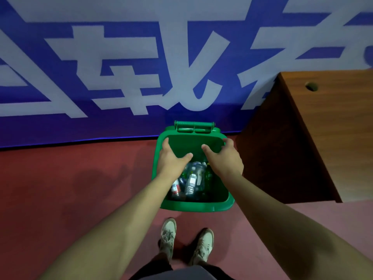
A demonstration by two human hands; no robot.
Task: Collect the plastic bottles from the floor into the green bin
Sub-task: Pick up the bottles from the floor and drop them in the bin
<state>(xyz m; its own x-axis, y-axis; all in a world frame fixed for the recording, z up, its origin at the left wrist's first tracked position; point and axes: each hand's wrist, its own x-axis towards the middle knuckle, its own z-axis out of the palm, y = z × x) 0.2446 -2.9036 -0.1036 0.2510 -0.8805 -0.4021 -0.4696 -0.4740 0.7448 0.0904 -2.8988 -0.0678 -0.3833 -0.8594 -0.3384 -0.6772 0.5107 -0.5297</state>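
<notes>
It seems to be an indoor event hall. A large blue banner (121, 67) with white characters hangs along the edge of the red floor (60, 188), beside a wooden desk (333, 128).

A single wide-angle head-worn camera looks steeply down and forward from standing height, close over the green bin (196, 206), taking in the person's shoes (168, 235) below and the banner wall (121, 57) ahead.

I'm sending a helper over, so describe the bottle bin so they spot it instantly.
Look along the blue banner with white characters to its foot. There, on the red floor left of the wooden desk, stands the green bin: the only green thing, plastic bottles inside.
</notes>
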